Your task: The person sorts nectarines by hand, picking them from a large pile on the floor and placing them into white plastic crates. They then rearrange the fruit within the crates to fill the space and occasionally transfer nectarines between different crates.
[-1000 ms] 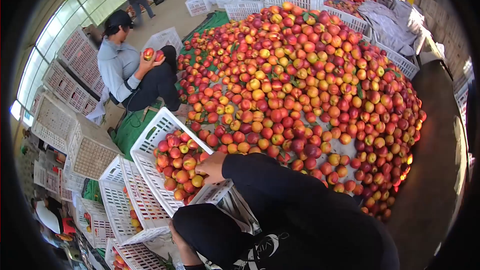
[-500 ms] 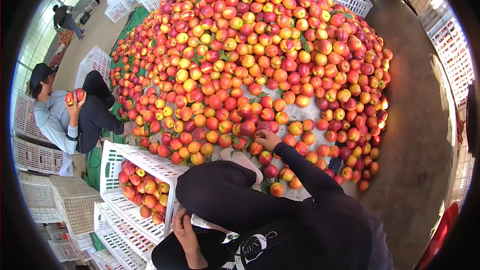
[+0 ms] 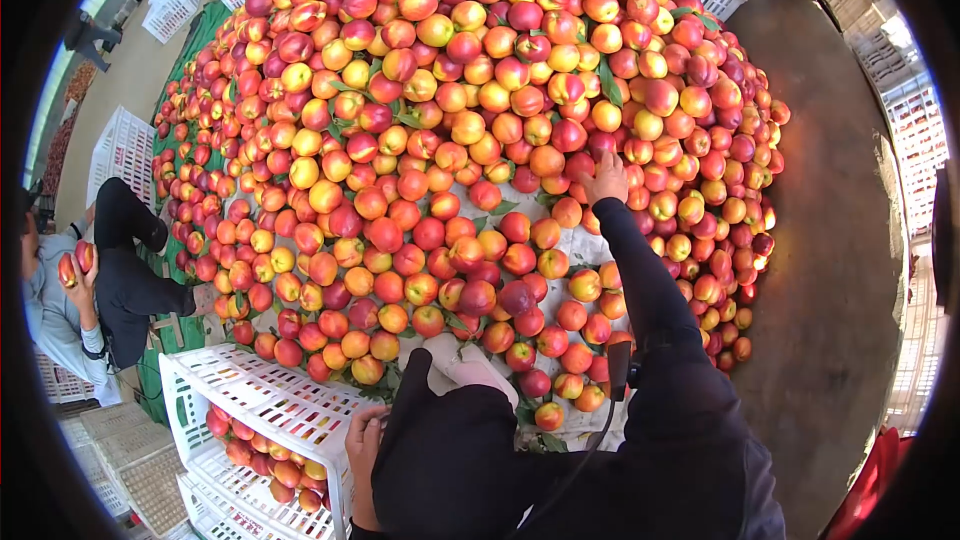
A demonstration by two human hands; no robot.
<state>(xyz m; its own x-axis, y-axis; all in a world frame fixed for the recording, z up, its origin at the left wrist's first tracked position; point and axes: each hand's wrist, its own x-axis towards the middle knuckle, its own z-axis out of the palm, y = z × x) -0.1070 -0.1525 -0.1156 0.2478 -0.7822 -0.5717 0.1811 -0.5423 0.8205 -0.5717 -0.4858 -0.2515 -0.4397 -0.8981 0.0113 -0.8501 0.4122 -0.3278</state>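
Observation:
A big heap of red and yellow nectarines (image 3: 430, 130) spreads in front of me on a pale sheet, with green leaves among the fruit. My right hand (image 3: 605, 180) reaches onto the right part of the heap, fingers at a dark red nectarine (image 3: 601, 144); whether it grips the fruit is unclear. Down by my knee, my left hand (image 3: 365, 440) rests beside the rim of a tilted white crate (image 3: 290, 395), its fingers curled and partly hidden. Nectarines (image 3: 270, 465) lie inside that crate.
At the left a seated person (image 3: 60, 290) holds nectarines in a raised hand. Stacked crates (image 3: 125, 450) stand at the lower left, another white crate (image 3: 122, 152) near the person. Brown floor (image 3: 825, 270) lies right of the heap. A dark cable (image 3: 590, 450) crosses my right arm.
My right hand has moved from the heap's near edge forward and to the right. The view has shifted, so the seated person and crate appear farther left. My left hand stays near the crate.

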